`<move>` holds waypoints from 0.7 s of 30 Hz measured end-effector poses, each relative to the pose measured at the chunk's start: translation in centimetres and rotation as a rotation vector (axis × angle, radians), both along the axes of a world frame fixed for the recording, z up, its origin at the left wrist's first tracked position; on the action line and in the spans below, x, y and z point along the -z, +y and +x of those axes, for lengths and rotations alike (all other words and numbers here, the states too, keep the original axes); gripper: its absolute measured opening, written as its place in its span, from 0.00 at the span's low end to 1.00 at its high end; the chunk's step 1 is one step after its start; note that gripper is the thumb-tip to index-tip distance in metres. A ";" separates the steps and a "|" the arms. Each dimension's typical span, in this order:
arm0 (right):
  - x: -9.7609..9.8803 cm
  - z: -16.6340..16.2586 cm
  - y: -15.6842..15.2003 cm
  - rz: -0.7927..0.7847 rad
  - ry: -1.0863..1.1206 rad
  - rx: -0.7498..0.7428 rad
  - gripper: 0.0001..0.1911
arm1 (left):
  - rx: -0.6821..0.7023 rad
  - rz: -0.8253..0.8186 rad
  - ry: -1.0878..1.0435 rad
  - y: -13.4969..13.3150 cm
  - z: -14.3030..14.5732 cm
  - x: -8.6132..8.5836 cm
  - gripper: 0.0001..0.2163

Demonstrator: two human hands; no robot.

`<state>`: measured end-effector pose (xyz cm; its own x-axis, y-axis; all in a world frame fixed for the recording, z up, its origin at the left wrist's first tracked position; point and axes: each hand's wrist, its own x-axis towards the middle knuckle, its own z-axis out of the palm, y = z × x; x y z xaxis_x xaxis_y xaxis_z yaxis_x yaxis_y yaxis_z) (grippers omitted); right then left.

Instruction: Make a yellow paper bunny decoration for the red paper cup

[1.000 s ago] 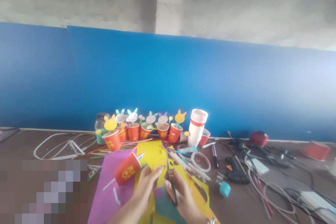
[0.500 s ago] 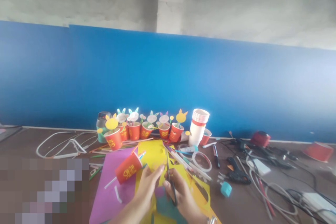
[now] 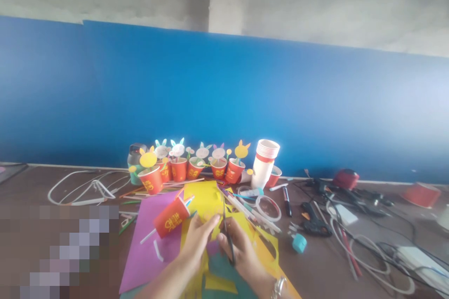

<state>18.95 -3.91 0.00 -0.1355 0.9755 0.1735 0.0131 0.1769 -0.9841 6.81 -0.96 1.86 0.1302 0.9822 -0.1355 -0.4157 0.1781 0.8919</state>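
My right hand (image 3: 242, 245) is wrapped round a pair of dark-handled scissors (image 3: 229, 243), their blades pointing away from me. Beside it, my left hand (image 3: 197, 239) is closed in a pinch, thumb near the scissors' blades. Whatever sits in that pinch blends with the yellow behind it, so I cannot make it out. Beneath both hands lie yellow paper (image 3: 205, 196), cut yellow scraps (image 3: 220, 283) and a teal sheet (image 3: 224, 266). To the left, a red paper cup (image 3: 171, 217) rests on its side on a purple sheet (image 3: 140, 257), with a white straw near it.
Several red cups (image 3: 178, 169) with paper animal heads line the back by a blue partition (image 3: 224, 103). A white cup stack (image 3: 263, 170) stands right of them. Further right are a tape roll (image 3: 268, 208), a marker (image 3: 287, 202), a glue gun (image 3: 315, 222) and tangled cables (image 3: 368, 252).
The view has tipped slightly, so the table and cups sit a little higher in it. Both hands keep nearly the same place, the scissors still in my right hand.
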 end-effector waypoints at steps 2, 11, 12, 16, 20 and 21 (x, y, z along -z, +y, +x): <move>0.1 0.0 0.0 -0.009 -0.005 0.006 0.21 | -0.010 -0.004 0.015 0.2 0.0 0.2 0.15; 0.5 0.1 0.1 -0.039 -0.022 0.003 0.22 | -0.004 -0.012 -0.004 0.2 -0.1 0.5 0.15; 0.5 0.1 0.1 -0.040 -0.025 0.005 0.22 | -0.010 -0.014 -0.002 0.3 -0.1 0.5 0.14; 0.5 0.2 0.1 -0.041 -0.043 0.002 0.21 | -0.016 0.002 0.004 0.2 -0.2 0.0 0.11; 0.8 0.3 0.3 -0.044 -0.044 0.006 0.21 | -0.007 0.025 -0.009 0.1 -0.2 -0.4 0.11; 0.9 0.4 0.4 -0.044 -0.046 0.007 0.21 | -0.003 0.026 -0.014 0.1 -0.2 -0.4 0.11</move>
